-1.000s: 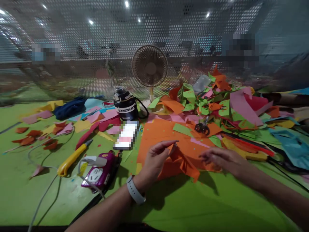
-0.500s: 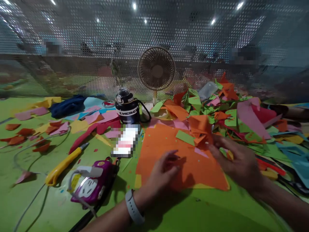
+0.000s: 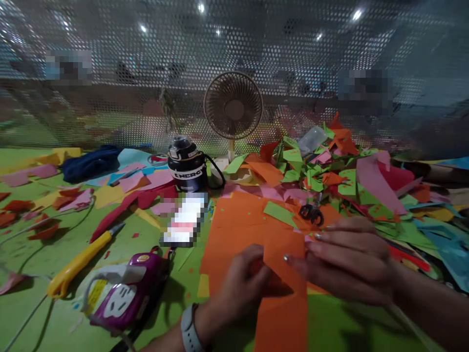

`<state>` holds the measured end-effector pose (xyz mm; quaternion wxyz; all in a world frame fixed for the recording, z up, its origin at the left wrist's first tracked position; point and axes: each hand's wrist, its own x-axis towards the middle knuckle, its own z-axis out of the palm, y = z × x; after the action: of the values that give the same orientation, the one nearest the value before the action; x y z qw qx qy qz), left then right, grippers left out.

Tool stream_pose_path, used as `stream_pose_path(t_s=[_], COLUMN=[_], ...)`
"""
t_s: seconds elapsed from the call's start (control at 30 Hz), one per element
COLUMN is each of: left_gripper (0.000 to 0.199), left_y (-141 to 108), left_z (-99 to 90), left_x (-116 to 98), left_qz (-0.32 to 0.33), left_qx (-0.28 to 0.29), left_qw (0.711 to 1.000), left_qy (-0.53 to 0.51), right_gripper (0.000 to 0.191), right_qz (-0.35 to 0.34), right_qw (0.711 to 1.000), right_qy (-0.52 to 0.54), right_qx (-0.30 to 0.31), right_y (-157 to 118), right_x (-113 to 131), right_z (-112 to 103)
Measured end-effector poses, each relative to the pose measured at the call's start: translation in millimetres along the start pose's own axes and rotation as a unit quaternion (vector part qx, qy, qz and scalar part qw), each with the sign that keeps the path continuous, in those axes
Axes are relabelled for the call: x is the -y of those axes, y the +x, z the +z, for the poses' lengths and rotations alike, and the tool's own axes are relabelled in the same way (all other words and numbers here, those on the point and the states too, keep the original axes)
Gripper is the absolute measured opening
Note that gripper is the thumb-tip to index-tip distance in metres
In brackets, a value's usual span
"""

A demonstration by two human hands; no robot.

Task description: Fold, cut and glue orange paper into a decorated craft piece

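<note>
An orange paper strip (image 3: 281, 318) is held up between my hands, its upper part bent and its lower part hanging towards me. My left hand (image 3: 244, 278), with a pale watch band at the wrist, pinches the strip's left edge. From the other side, my right hand (image 3: 348, 259) has its thumb on the front face and its fingers at the right edge. Beneath them lie flat orange sheets (image 3: 229, 225) with a green paper scrap (image 3: 280, 213) on top. Small scissors with black handles (image 3: 311, 214) rest just beyond my right fingers.
A yellow-handled cutter (image 3: 78, 264), a purple power socket block (image 3: 126, 293) with cables and a lit phone (image 3: 185, 219) lie on the left. Behind stand a dark bottle (image 3: 186, 166) and a fan (image 3: 233, 105). Paper scraps (image 3: 322, 171) are heaped at the back right.
The crumpled orange paper at my right fingers has left its spot, uncovering the scissors. My right hand has moved left, and both hands now hold an orange strip nearer to me.
</note>
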<state>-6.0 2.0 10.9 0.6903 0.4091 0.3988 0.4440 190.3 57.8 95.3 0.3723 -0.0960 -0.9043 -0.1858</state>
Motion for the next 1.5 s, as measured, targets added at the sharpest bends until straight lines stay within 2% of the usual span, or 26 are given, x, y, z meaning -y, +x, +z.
stream_pose_path(t_s=[0.03, 0.1, 0.2, 0.27, 0.37, 0.47, 0.6, 0.7, 0.77, 0.9, 1.0, 1.07, 1.1, 1.17, 1.23, 1.33, 1.43, 1.5], left_gripper=[0.028, 0.034, 0.049, 0.047, 0.049, 0.054, 0.049, 0.036, 0.026, 0.014, 0.021, 0.036, 0.042, 0.036, 0.036, 0.043, 0.055, 0.062], left_y=[-0.1, 0.8, 3.6, 5.7, 9.4, 12.8, 14.2, 15.9, 18.4, 21.3, 16.7, 11.5, 9.1, 5.6, 4.4, 4.9, 5.1, 5.1], left_z=[-1.0, -5.9, -15.8, -20.1, -22.1, -22.2, -21.2, -18.5, -16.0, -14.4, -21.8, -31.8, -37.9, -50.6, -61.7, -71.0, -70.3, -66.3], left_x=[-3.7, -9.1, -11.5, -10.0, -6.7, -6.5, -13.0, -18.4, -20.8, -23.6, -25.3, -26.2, -26.5, -27.0, -27.0, -25.7, -22.9, -20.6], left_qz=[-0.019, -0.036, -0.08, -0.083, -0.036, -0.002, 0.024, 0.049, 0.057, 0.055, 0.057, 0.099, 0.121, 0.134, 0.116, 0.097, 0.109, 0.118], left_qx=[-0.014, -0.041, 0.016, 0.039, 0.003, -0.029, -0.105, -0.153, -0.158, -0.157, -0.174, -0.194, -0.197, -0.201, -0.192, -0.172, -0.136, -0.098], left_qw=[0.999, 0.989, 0.977, 0.98, 0.989, 0.985, 0.971, 0.954, 0.948, 0.95, 0.967, 0.976, 0.969, 0.93, 0.917, 0.91, 0.889, 0.868], left_qy=[-0.042, -0.135, -0.195, -0.179, -0.141, -0.171, -0.215, -0.255, -0.272, -0.266, -0.179, -0.018, 0.084, 0.277, 0.331, 0.366, 0.424, 0.471], right_gripper=[0.024, 0.017, 0.016, 0.018, 0.023, 0.033, 0.033, 0.036, 0.027, 0.021, 0.021, 0.022, 0.024, 0.025, 0.023, 0.028, 0.032, 0.032], right_qz=[-0.066, -0.121, -0.124, -0.117, -0.058, 0.045, 0.218, 0.321, 0.348, 0.342, 0.299, 0.242, 0.212, 0.163, 0.144, 0.18, 0.259, 0.295], right_qw=[0.998, 0.992, 0.985, 0.976, 0.963, 0.953, 0.941, 0.918, 0.902, 0.89, 0.913, 0.936, 0.944, 0.951, 0.951, 0.955, 0.951, 0.942], right_qy=[-0.006, 0.02, 0.115, 0.173, 0.252, 0.293, 0.252, 0.209, 0.217, 0.255, 0.232, 0.2, 0.184, 0.161, 0.141, 0.098, 0.056, 0.05], right_qx=[-0.022, -0.022, 0.039, 0.056, 0.069, 0.066, 0.063, 0.102, 0.134, 0.16, 0.153, 0.16, 0.172, 0.207, 0.235, 0.212, 0.16, 0.155], right_y=[0.9, -0.5, -9.3, -15.6, -19.5, -20.0, -28.6, -38.3, -41.4, -36.0, -29.2, -26.4, -25.5, -24.3, -24.0, -27.5, -39.3, -50.9], right_x=[-4.5, -10.4, -9.9, -6.7, -1.9, 3.9, 14.5, 18.8, 16.9, 3.1, -8.5, -12.7, -13.5, -13.5, -14.4, -22.5, -32.5, -33.3], right_z=[5.0, 18.2, 39.8, 50.4, 56.3, 52.8, 52.5, 62.3, 69.1, 68.6, 58.8, 55.2, 55.4, 58.9, 62.2, 53.9, 26.9, 8.1])
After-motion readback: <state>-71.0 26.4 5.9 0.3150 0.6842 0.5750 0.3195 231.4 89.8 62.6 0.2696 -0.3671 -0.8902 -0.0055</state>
